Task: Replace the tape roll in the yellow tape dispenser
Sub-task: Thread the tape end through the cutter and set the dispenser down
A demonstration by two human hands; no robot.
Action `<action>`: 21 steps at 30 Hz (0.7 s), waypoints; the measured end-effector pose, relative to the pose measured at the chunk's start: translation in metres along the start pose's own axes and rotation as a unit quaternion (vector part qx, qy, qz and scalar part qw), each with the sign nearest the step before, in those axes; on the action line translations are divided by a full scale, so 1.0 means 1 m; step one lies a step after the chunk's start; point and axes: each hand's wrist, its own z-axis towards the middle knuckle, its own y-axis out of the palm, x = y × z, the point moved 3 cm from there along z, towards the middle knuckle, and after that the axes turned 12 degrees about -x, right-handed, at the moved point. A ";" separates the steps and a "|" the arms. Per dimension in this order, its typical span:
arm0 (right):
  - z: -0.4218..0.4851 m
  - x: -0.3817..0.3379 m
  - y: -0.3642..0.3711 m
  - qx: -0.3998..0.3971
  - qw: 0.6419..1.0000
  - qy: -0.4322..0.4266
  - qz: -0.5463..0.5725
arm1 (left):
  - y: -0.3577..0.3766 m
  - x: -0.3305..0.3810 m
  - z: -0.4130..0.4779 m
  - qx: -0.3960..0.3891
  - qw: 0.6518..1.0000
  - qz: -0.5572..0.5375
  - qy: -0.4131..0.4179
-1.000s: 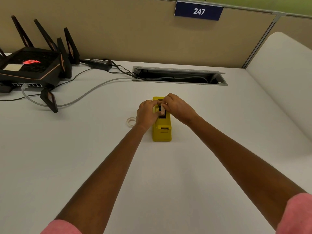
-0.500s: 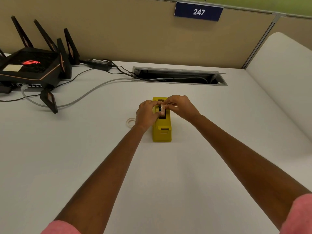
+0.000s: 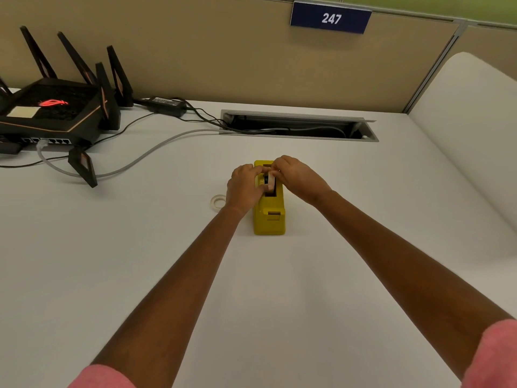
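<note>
While both my hands pinch the tape roll point(image 3: 270, 177) over the yellow tape dispenser point(image 3: 269, 217) mid-tabletop point(image 3: 140, 261), left hand point(image 3: 244, 189) and right hand point(image 3: 298, 177) haven't seated it; a spent-looking ring point(image 3: 218, 201) lies beside.

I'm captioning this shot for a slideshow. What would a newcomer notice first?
Two hands, left and right, meet over a yellow tape dispenser mid-desk, pinching a tape roll in its slot. A spare tape ring lies just left. A black router with tall antennas sits far left.
</note>
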 end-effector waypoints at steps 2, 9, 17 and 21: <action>0.002 0.000 -0.002 0.002 1.000 0.010 0.008 | 0.000 0.000 0.000 -0.001 1.000 0.003 0.000; 0.007 -0.001 -0.005 -0.005 0.999 0.027 0.029 | 0.000 0.000 0.000 0.001 1.000 -0.006 -0.005; -0.005 0.003 -0.006 0.034 0.996 -0.017 0.080 | -0.002 0.002 -0.002 0.001 1.000 -0.017 0.007; -0.005 0.002 -0.004 0.055 0.994 -0.005 0.098 | -0.001 0.002 -0.001 0.004 1.000 -0.018 0.006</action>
